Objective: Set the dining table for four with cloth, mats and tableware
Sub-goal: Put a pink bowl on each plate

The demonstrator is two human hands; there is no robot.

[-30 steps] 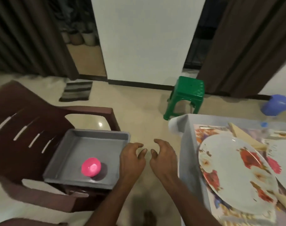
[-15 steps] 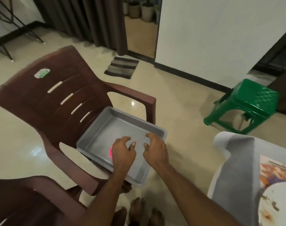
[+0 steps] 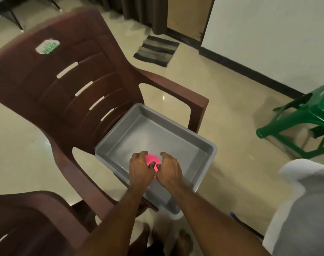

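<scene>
A small pink bowl [image 3: 152, 160] lies inside a grey plastic tub [image 3: 177, 137] that rests on the seat of a brown plastic chair [image 3: 68, 85]. My left hand [image 3: 140, 168] curls round the bowl's left side. My right hand [image 3: 169, 169] curls round its right side. Fingers of both hands touch the bowl and hide most of it. The bowl still sits low in the tub. A corner of the table with its grey cloth [image 3: 303, 211] shows at the right edge.
A second brown chair [image 3: 28, 218] is at the lower left. A green plastic stool [image 3: 301, 122] stands on the floor to the right. A striped floor mat [image 3: 156, 50] lies by the doorway. My bare feet [image 3: 176, 241] are on the tiled floor.
My view has swung left, away from the table and its plates. Both hands moved into the tub and closed round the pink bowl.
</scene>
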